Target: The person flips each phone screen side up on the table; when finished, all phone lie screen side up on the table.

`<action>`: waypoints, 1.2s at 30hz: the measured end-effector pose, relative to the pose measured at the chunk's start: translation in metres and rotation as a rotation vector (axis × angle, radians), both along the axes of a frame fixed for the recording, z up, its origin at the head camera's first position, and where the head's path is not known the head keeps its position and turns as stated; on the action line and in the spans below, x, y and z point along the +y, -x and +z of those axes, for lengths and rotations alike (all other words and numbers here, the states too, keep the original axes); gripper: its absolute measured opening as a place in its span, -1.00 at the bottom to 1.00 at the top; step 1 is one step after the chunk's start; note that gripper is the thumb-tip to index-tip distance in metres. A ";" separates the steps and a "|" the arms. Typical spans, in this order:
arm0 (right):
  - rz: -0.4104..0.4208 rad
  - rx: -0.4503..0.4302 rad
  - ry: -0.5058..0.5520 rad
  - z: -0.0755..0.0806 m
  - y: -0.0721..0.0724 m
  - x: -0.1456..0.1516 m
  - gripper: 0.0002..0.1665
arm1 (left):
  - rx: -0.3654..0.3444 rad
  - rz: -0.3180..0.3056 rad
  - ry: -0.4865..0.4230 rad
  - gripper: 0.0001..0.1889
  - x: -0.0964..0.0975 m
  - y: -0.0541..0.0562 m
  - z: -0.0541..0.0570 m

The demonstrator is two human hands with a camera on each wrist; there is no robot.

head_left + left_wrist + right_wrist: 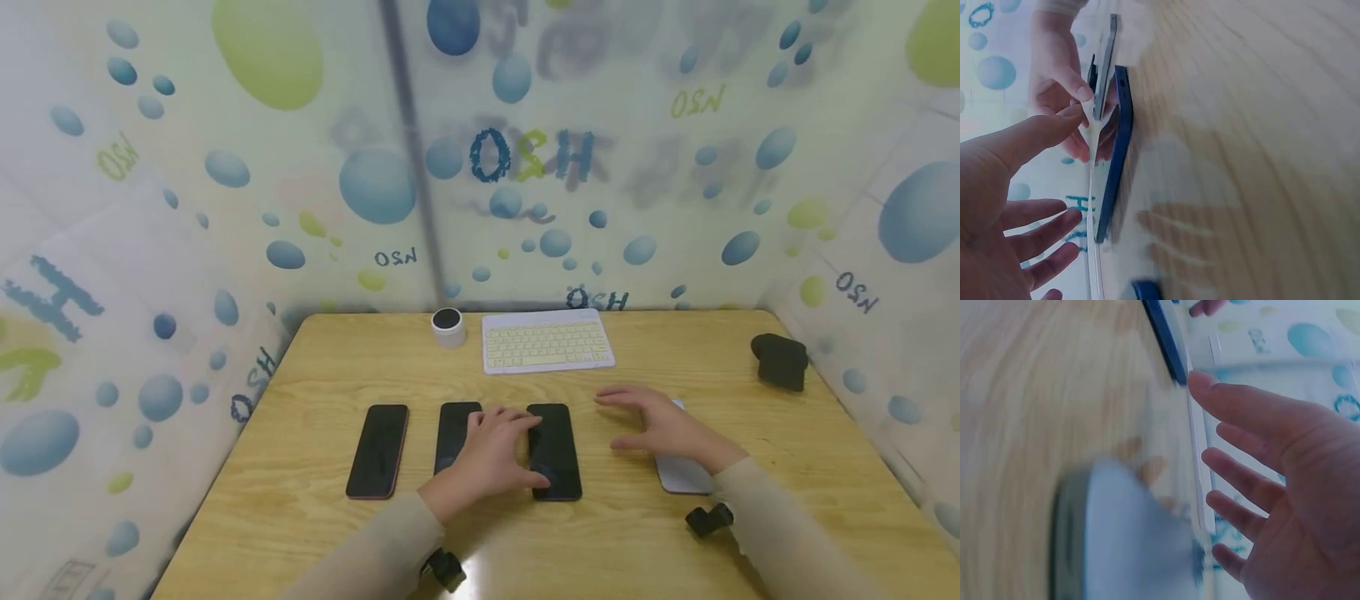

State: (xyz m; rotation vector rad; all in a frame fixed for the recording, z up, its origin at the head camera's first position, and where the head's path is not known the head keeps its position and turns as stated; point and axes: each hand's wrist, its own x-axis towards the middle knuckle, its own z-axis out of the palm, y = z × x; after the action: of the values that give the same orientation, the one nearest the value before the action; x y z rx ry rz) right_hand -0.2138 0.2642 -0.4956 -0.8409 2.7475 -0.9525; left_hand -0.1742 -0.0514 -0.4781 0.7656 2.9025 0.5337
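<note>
My left hand [491, 454] spreads over the gap between two dark phones. Its thumb and fingertips reach over the left edge of the right one of these, a black-screened phone [557, 458], whose blue side edge [1124, 137] shows in the left wrist view. Part of the other dark phone [456, 421] is hidden behind this hand. My right hand [667, 425] hovers with thumb and fingers apart, holding nothing, and overlaps a silvery-white phone [684, 477]. Farther left lies another dark phone with a reddish edge [378, 454].
At the back of the wooden table [375, 367] lie a white keyboard [547, 343] and a small white cylinder with a dark top [448, 331]. A black object [782, 363] sits at the back right. Printed curtains [315, 183] enclose the table's back and sides.
</note>
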 end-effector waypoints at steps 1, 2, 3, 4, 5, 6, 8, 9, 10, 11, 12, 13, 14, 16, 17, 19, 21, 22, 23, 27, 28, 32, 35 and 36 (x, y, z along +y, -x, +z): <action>-0.014 -0.005 0.003 0.001 -0.001 0.006 -0.23 | -0.003 -0.008 -0.007 -0.06 0.003 0.000 0.001; -0.028 -0.004 0.003 0.001 -0.001 0.013 -0.24 | -0.006 -0.017 -0.015 -0.07 0.007 0.000 0.001; -0.041 0.001 0.002 0.002 -0.001 0.019 -0.25 | -0.007 -0.028 -0.022 -0.08 0.011 0.001 0.001; -0.058 -0.002 0.004 0.003 -0.001 0.025 -0.27 | -0.006 -0.037 -0.021 -0.08 0.016 0.001 0.002; -0.068 0.006 0.003 0.003 -0.001 0.031 -0.28 | -0.006 -0.047 -0.025 -0.09 0.021 0.002 0.002; -0.077 0.015 -0.003 0.004 -0.001 0.037 -0.30 | -0.005 -0.055 -0.027 -0.09 0.025 0.002 0.002; -0.092 0.037 -0.023 0.003 -0.001 0.050 -0.33 | -0.005 -0.070 -0.028 -0.10 0.036 0.003 0.003; -0.097 0.046 -0.031 0.003 -0.001 0.055 -0.34 | -0.002 -0.075 -0.026 -0.10 0.041 0.003 0.003; -0.106 0.053 -0.038 0.002 -0.001 0.060 -0.35 | -0.001 -0.080 -0.023 -0.10 0.045 0.003 0.003; -0.114 0.053 -0.044 0.002 -0.002 0.065 -0.35 | 0.000 -0.086 -0.023 -0.10 0.050 0.003 0.003; -0.123 0.050 -0.046 0.001 -0.002 0.070 -0.36 | 0.000 -0.091 -0.019 -0.11 0.054 0.003 0.003; -0.130 0.047 -0.049 0.001 -0.002 0.074 -0.37 | 0.001 -0.095 -0.015 -0.11 0.058 0.003 0.002; -0.138 0.043 -0.046 0.000 -0.002 0.078 -0.38 | 0.000 -0.100 -0.016 -0.11 0.062 0.003 0.002; -0.149 0.042 -0.039 -0.001 -0.003 0.085 -0.39 | -0.004 -0.105 -0.019 -0.12 0.070 0.003 0.002; -0.150 0.041 -0.036 -0.001 -0.003 0.088 -0.40 | -0.008 -0.109 -0.023 -0.12 0.073 0.003 0.001; -0.150 0.050 -0.034 -0.002 -0.003 0.095 -0.40 | -0.008 -0.114 -0.034 -0.12 0.081 0.003 -0.001; -0.153 0.062 -0.038 -0.003 -0.003 0.101 -0.40 | -0.009 -0.120 -0.041 -0.12 0.090 0.004 -0.002; -0.156 0.065 -0.041 -0.004 -0.002 0.104 -0.40 | -0.005 -0.123 -0.041 -0.13 0.094 0.004 -0.003; -0.155 0.062 -0.040 -0.004 -0.002 0.106 -0.41 | -0.001 -0.125 -0.038 -0.13 0.098 0.005 -0.005; -0.148 0.047 -0.027 -0.008 0.002 0.111 -0.43 | 0.008 -0.128 -0.013 -0.14 0.113 0.006 -0.008; -0.143 0.047 -0.023 -0.008 0.003 0.112 -0.44 | 0.009 -0.126 -0.005 -0.14 0.117 0.006 -0.009; -0.130 0.057 -0.017 -0.012 0.004 0.117 -0.46 | -0.013 -0.116 0.007 -0.15 0.132 0.006 -0.011; -0.133 0.053 -0.015 -0.013 0.002 0.119 -0.45 | -0.045 -0.109 0.004 -0.15 0.141 0.006 -0.013; -0.133 0.048 -0.014 -0.013 0.001 0.120 -0.44 | -0.056 -0.105 0.002 -0.15 0.143 0.006 -0.013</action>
State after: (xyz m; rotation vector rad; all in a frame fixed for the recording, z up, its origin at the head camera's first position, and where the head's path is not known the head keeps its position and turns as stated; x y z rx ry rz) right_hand -0.2149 0.3840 -0.5088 -0.6958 2.8787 -0.9460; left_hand -0.1802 0.0919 -0.4913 0.8827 2.7931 0.5320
